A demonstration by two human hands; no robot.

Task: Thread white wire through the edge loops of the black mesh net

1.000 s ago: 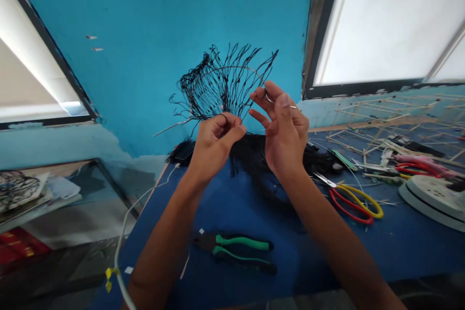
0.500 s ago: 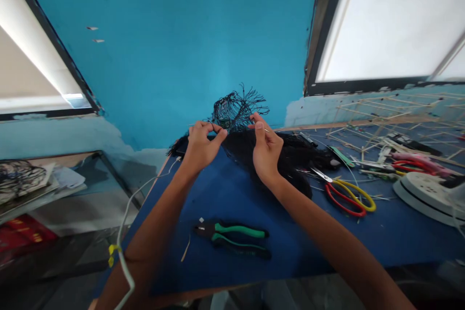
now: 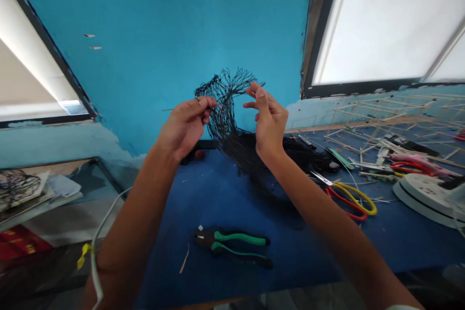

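Note:
A net of black strands rises off the table, its loose ends fanned out at the top. My left hand is closed in a pinch at the net's left edge, and a thin rod sticks out to the left of it. To the right of the net is my right hand, thumb and forefinger together on a slim, shiny, needle-like tool; its tip is hard to make out. Below the hands, a long bundle of black fibres hangs down and spreads over the blue table, partly behind my right forearm.
Green-handled pliers lie near the front edge. Scissors with red and yellow handles rest right of my forearm. Farther right are a white round device and thin stick frames. A white cable runs by my left arm.
Both hands have risen, lifting the net and part of the fibre bundle higher. My left hand has moved left and turned, showing more of its palm side. The pliers and scissors stay put.

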